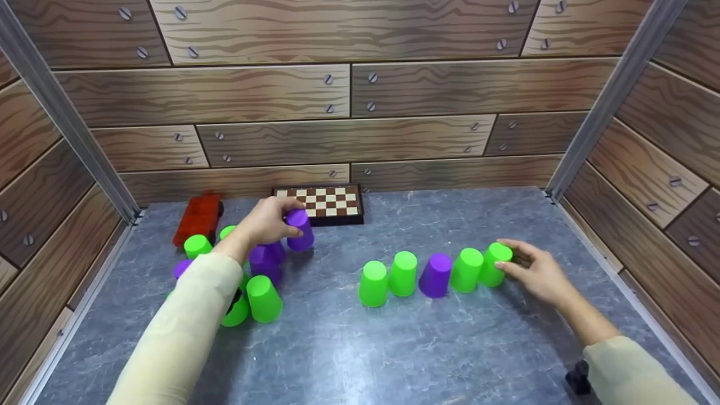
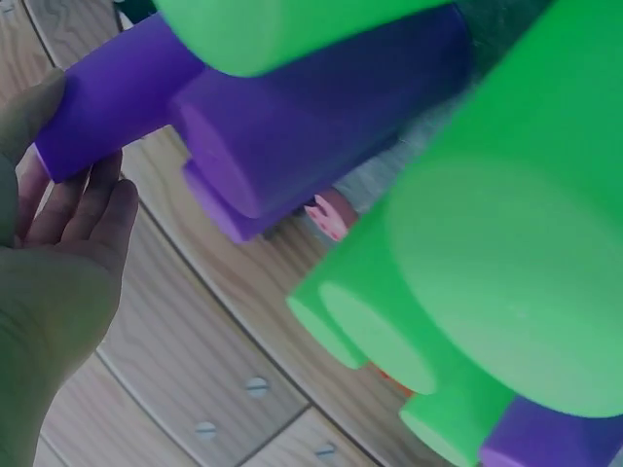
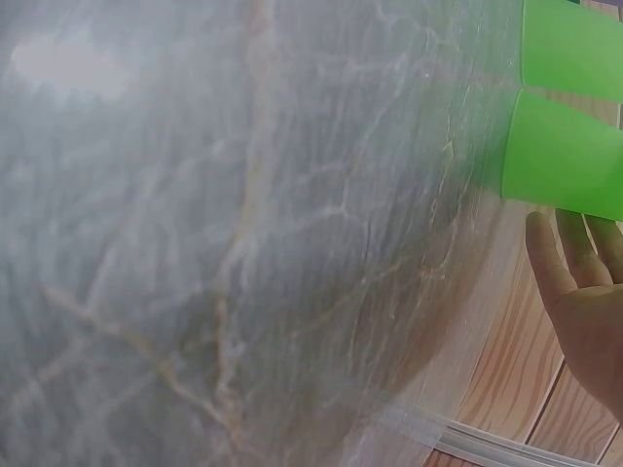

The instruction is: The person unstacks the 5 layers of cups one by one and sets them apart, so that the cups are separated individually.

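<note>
My left hand (image 1: 270, 224) grips a purple cup (image 1: 300, 230) by its upper part, thumb on one side and fingers on the other; whether its rim touches the table is unclear. Just left of it, more purple cups (image 1: 264, 263) and green cups (image 1: 264, 299) stand upside down in a cluster, partly hidden by my left arm. At the right, my right hand (image 1: 537, 275) holds the end green cup (image 1: 494, 264) between thumb and fingers. That cup ends an upside-down row with other green cups (image 1: 403, 274) and one purple cup (image 1: 435, 275).
A checkered game board (image 1: 332, 205) lies at the back of the grey table (image 1: 337, 349). Behind the cluster sits a red toy vehicle (image 1: 197, 218). A small black object (image 1: 578, 378) is beside my right sleeve. Wood-patterned walls (image 1: 349, 93) enclose the back and sides.
</note>
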`<state>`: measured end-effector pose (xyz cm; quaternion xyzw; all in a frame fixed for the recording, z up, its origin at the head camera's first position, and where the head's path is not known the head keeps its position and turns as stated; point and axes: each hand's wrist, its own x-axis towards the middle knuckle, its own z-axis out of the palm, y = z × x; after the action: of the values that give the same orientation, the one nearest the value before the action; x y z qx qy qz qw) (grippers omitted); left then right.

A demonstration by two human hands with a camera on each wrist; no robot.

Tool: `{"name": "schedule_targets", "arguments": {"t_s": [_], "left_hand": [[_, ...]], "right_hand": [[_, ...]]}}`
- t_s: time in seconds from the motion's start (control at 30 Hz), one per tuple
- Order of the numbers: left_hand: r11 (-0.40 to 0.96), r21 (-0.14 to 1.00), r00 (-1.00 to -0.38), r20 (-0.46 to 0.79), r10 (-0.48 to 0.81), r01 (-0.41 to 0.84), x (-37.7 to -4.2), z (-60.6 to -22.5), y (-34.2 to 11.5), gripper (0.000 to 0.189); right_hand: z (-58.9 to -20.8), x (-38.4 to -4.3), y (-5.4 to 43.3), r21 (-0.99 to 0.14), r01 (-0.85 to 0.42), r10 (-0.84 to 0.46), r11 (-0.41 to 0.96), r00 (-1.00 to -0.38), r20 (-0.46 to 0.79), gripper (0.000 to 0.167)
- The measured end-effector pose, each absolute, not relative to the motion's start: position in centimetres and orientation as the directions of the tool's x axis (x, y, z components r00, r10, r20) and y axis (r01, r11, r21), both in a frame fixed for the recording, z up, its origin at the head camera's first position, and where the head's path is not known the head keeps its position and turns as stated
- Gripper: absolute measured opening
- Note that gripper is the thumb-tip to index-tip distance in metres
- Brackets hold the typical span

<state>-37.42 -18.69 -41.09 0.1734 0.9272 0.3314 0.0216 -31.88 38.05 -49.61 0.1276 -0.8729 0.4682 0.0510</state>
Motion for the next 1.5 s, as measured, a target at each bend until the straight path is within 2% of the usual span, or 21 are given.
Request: {"name": "schedule_targets", "arguments": {"t_s": [0.33, 0.93, 1.27, 1.5], "left_hand": [[0.763, 0.591, -0.942, -0.014, 0.337, 0.264, -38.0, -42.0, -19.4, 0.057], [0.82, 0.502, -0.942, -0.034, 0.335, 0.273, -38.6, -43.1, -19.2, 0.057], [0.82, 0.503, -0.939, -0.048, 0.342, 0.273, -38.5, -43.3, -19.2, 0.056], [0.8, 0.534, -0.939, -0.033, 0.342, 0.273, -38.2, -42.9, -19.1, 0.062]], "right_hand": [[-49.7, -32.1, 37.9, -0.808, -0.279, -0.171, 0.52, -0.96, 0.221, 0.054], [-49.7, -31.9, 37.9, -0.816, -0.281, -0.172, 0.506, -0.959, 0.224, 0.054], [-49.8, -32.0, 38.1, -0.819, -0.265, -0.16, 0.509, -0.964, 0.213, 0.055], [-49.9, -32.0, 38.2, -0.815, -0.274, -0.159, 0.511, -0.962, 0.224, 0.054]]}}
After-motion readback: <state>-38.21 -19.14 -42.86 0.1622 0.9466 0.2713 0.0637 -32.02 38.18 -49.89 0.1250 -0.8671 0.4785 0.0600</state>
